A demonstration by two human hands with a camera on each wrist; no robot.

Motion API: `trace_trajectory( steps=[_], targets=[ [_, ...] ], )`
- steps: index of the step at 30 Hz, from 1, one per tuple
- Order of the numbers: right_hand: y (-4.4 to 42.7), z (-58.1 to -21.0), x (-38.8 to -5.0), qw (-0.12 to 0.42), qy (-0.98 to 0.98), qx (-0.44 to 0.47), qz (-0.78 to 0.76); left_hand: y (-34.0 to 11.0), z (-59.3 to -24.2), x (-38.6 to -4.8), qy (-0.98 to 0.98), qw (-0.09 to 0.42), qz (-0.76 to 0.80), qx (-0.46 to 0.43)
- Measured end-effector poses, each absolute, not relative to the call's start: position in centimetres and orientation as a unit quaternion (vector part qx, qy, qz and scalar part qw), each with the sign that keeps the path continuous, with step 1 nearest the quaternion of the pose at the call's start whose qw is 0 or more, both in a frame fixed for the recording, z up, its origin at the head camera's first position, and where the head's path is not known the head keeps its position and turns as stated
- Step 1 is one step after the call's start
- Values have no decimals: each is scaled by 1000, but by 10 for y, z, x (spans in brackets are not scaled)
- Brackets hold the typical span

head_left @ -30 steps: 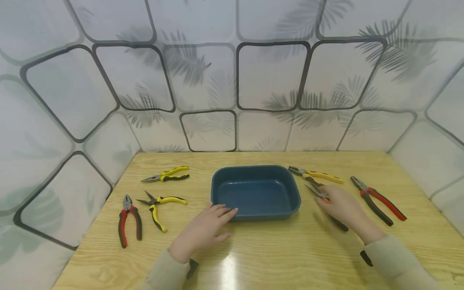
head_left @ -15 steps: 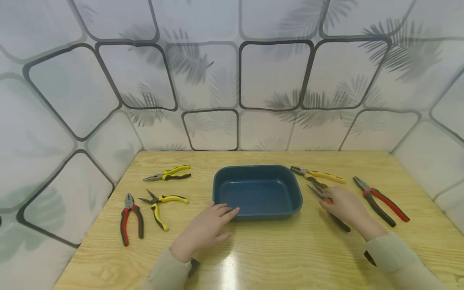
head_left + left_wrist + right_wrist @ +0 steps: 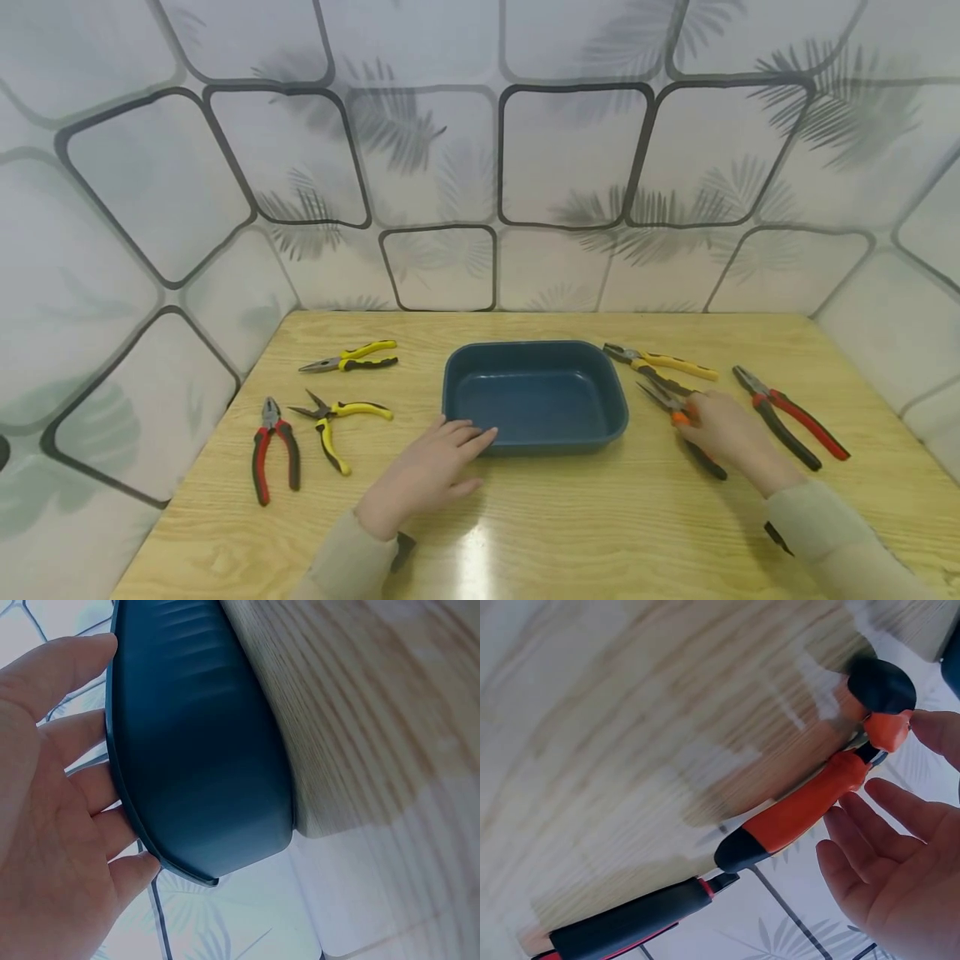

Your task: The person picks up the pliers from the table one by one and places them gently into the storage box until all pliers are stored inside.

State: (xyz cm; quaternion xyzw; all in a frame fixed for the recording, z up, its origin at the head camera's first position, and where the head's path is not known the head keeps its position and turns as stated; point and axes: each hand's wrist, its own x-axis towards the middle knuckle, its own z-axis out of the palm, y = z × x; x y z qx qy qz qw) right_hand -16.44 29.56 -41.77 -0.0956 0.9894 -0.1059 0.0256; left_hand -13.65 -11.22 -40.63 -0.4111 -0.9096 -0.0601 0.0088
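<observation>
My left hand (image 3: 431, 467) rests at the near left corner of a blue rectangular tray (image 3: 611, 429). In the left wrist view its relaxed fingers (image 3: 82, 742) touch the tray rim. My right hand (image 3: 731, 433) is at long-nose pliers with orange and black handles (image 3: 802, 810), which lie on the table with their nose towards the tray. In the right wrist view the thumb touches one handle, while loosely bent fingertips touch or nearly touch the other. Yellow and black combination pliers (image 3: 663, 360) lie just beyond; red and black pliers (image 3: 787, 412) lie to the right.
Left of the tray on the wooden table (image 3: 570, 533) lie yellow-handled long-nose pliers (image 3: 348, 358), spread yellow-handled pliers (image 3: 326, 414) and red and black pliers (image 3: 272, 437). A patterned backdrop (image 3: 442, 192) rises behind and beside the table.
My right hand has drawn slightly right along the orange-handled pliers, so more of their orange shows. The pliers and tray stay in place, and my left hand keeps its spot on the rim.
</observation>
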Motion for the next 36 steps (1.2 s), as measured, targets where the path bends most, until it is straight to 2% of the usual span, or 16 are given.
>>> trace_trajectory(
  steps=[24,36],
  targets=[
    [299,-419,-162,122,986,-40,-108,-111,-408,-137,-913,13,-51,-406],
    [303,-420,-164,115,987,-52,-99,-111,-409,-137,-912,20,-52,-407]
  ],
)
